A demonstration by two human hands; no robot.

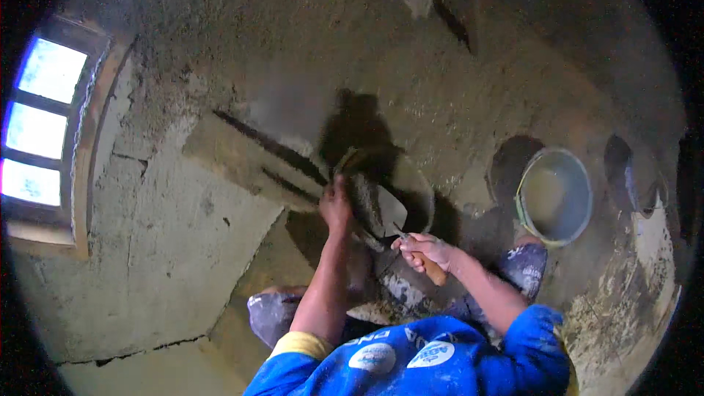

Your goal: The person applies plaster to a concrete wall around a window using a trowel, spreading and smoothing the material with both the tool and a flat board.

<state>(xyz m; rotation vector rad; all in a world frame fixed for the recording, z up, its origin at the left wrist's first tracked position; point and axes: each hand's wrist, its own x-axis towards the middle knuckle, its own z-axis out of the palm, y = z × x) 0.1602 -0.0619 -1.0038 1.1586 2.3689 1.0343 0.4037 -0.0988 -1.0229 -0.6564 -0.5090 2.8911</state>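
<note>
My right hand (429, 251) is closed round the wooden handle of a trowel (393, 211), whose pale metal blade points up and left. My left hand (336, 204) is closed at the side of a narrow, grey, mortar-coated tool (367, 202); its exact kind cannot be made out. The trowel blade lies against or very close to this tool's right side. Both are over a round bucket (431, 202) with a dark inside, set in front of me. My hands and the tools partly hide its near rim.
To the right stands another bucket (518, 202) with cloudy liquid inside. A barred window (86, 176) with a wooden frame is at the far left. Rough plastered wall (169, 249) runs below it. My knees (524, 271) are bent on either side of my hands.
</note>
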